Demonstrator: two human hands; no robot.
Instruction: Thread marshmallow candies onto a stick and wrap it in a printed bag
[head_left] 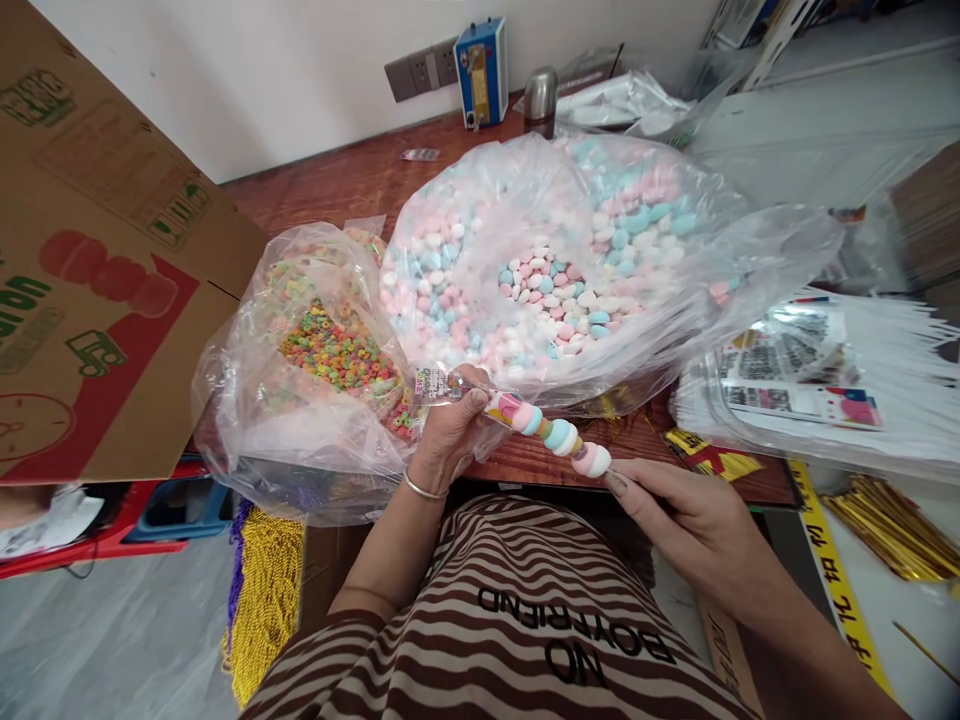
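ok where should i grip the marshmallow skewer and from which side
Probably grip the marshmallow skewer by its thin near end, from the right: that end juts past the last pink-and-white marshmallow to where the right hand pinches; the left hand holds the far end.

Wall (300, 75): plain white, rising behind the table, with soft grey shading on the left
Sockets (421, 72): a dark grey row of outlets, low on the wall, just above the tabletop
Table (322, 185): reddish-brown wood with visible grain, its back edge along the wall
Floor (135, 630): grey, faintly marbled, at lower left
Shelf (784, 42): pale upright frame, upper right
Light: soft, fairly even
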